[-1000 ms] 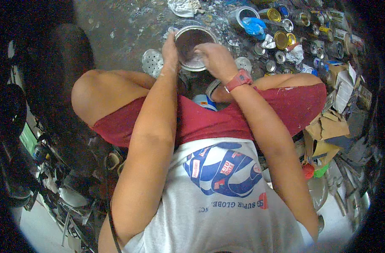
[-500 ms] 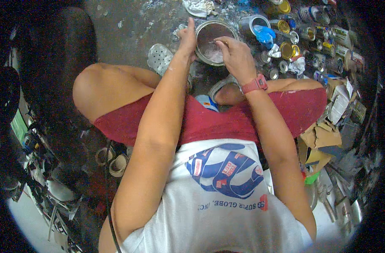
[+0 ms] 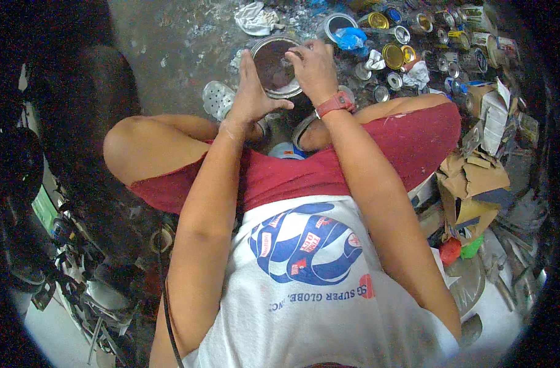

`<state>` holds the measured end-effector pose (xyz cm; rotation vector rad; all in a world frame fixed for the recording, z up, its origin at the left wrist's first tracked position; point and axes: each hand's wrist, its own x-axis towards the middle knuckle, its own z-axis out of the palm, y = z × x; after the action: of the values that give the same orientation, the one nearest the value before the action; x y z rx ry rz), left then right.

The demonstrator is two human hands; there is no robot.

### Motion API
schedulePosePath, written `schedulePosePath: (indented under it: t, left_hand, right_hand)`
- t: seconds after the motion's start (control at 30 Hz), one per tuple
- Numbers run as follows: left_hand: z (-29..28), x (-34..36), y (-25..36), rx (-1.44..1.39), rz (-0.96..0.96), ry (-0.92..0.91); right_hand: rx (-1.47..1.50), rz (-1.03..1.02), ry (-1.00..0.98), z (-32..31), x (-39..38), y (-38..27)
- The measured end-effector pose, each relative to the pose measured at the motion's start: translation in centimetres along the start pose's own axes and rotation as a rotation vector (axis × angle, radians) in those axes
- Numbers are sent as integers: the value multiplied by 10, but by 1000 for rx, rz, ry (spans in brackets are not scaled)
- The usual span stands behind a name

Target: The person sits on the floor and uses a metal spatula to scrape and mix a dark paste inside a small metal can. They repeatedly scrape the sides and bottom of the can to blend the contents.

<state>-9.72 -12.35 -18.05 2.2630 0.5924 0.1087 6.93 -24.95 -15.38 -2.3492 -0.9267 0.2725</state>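
An open round can (image 3: 274, 66) with a metal rim stands on the floor in front of me, with brownish, partly pale contents inside. My left hand (image 3: 253, 95) is open at the can's near left side, its fingers stretched along the wall and its thumb spread across the near side. Whether the palm presses on the can I cannot tell. Over the can's right rim, my right hand (image 3: 315, 70) has its fingers bent together in a pinch; what they hold, if anything, is hidden. A red watch (image 3: 336, 105) circles the right wrist.
A crumpled white cloth (image 3: 257, 19) lies beyond the can. To the right stand an open tin (image 3: 338, 22), a blue plastic bag (image 3: 351, 38) and several smaller cans. Torn cardboard (image 3: 476, 175) lies beside my right knee. My crossed legs and clogs (image 3: 219, 100) frame the can.
The view has shifted, so the can sits further left. My left hand has turned from upright beside the can to spread around its near side. The right hand stays over the right rim.
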Motion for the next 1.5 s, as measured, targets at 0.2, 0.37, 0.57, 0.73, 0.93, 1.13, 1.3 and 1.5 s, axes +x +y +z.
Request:
schedulePosePath:
  t: [0.2, 0.37, 0.57, 0.73, 0.93, 1.13, 1.3, 1.5]
  left_hand:
    - [9, 6, 13, 88, -45, 92]
    - [-18, 0, 29, 140, -16, 35]
    - [-18, 1, 27, 122, 6, -46]
    - [-14, 1, 24, 19, 18, -39]
    - [-11, 0, 3, -59, 51, -120]
    - [-22, 7, -6, -152, -23, -227]
    - [-22, -1, -7, -44, 45, -174]
    - [-20, 7, -2, -101, 46, -199]
  right_hand:
    - [190, 248, -27, 8, 6, 27]
    - [208, 346, -232, -18, 0, 19]
    - [138, 192, -153, 2, -21, 20]
    - [318, -3, -125, 3, -25, 10]
    - [361, 72, -169, -25, -13, -10]
    - [336, -125, -234, 4, -27, 2]
    - [355, 26, -154, -19, -8, -20]
    - [399, 94, -220, -4, -18, -10]
